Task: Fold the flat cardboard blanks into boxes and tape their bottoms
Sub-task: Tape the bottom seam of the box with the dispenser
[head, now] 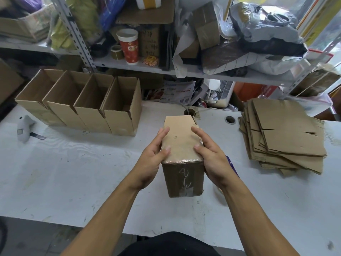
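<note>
A folded cardboard box point(181, 145) is held above the white table point(73, 172), its side facing up and its taped bottom point(185, 179) turned toward me. My left hand point(153, 157) grips the box's left side, thumb lying on top. My right hand point(212, 156) grips its right side, thumb on the top face too. Clear tape wraps over the near edge. A stack of flat cardboard blanks point(284, 135) lies at the right of the table. Several finished open boxes point(83, 104) stand in a row at the back left.
A grey handheld device point(25, 127) lies at the table's far left. Something blue and white point(230, 163) shows behind my right wrist. Two cable holes point(230, 119) sit in the table behind the box. Cluttered shelves with a red cup point(129, 46) rise at the back.
</note>
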